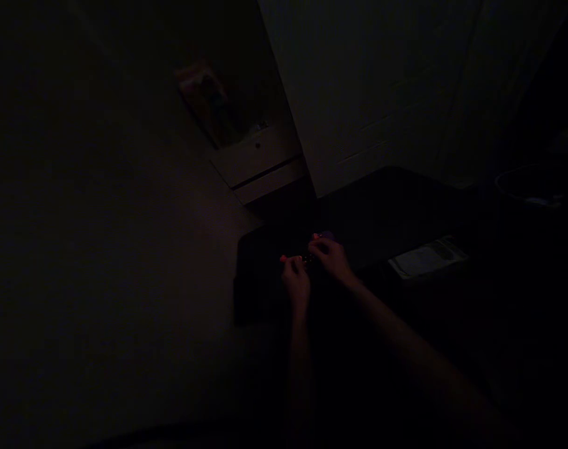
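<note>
The picture is very dark. Near its middle, my left hand [297, 282] is closed, thumb and fingertips pinched together on a small dark item [307, 258] with bright dots. My right hand [331, 258] is just to the right and a little farther away, its fingers also pinched at this item. A small red-lit spot [283, 258] shows beside the left fingertips. Another red-lit spot [316, 236] and a dim purple rounded shape [328, 235] sit just beyond the right fingers. What kind of item this is cannot be made out.
Beneath the hands stretches a dark surface [381, 199]. Pale flat papers or a packet [426, 258] lie to the right. A round-rimmed container [503, 181] stands at far right. Pale walls [391, 93] rise behind, and a blurred picture-like panel [211, 106] is at upper left.
</note>
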Available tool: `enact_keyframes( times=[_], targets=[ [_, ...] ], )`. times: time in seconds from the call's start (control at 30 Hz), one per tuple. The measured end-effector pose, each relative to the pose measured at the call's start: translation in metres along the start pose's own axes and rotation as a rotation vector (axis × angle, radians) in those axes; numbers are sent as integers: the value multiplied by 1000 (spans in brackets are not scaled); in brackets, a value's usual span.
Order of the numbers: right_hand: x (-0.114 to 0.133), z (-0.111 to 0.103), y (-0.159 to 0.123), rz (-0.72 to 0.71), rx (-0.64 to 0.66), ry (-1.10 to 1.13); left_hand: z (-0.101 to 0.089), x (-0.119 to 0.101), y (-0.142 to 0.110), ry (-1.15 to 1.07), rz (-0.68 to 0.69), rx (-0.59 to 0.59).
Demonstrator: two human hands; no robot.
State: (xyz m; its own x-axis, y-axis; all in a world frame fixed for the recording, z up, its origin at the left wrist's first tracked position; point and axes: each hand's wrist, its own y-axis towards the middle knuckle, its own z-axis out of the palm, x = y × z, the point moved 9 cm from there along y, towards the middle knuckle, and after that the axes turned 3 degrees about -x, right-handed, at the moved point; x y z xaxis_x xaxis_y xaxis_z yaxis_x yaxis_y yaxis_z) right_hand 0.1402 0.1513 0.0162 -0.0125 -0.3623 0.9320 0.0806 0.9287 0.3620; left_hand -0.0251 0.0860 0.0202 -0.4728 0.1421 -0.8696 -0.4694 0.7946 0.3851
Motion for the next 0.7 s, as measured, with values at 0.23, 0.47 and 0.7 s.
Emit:
enact_keyframes(
  times=[0.23,0.47,0.7],
  targets=[
    [4,1,0,-18,23,-40,2,0,0,-9,-5,13],
    [4,0,1,-32,30,-76,1,-1,1,-7,6,6],
    [2,4,1,-54,59,-110,0,-1,-1,0,13,1]
  ],
)
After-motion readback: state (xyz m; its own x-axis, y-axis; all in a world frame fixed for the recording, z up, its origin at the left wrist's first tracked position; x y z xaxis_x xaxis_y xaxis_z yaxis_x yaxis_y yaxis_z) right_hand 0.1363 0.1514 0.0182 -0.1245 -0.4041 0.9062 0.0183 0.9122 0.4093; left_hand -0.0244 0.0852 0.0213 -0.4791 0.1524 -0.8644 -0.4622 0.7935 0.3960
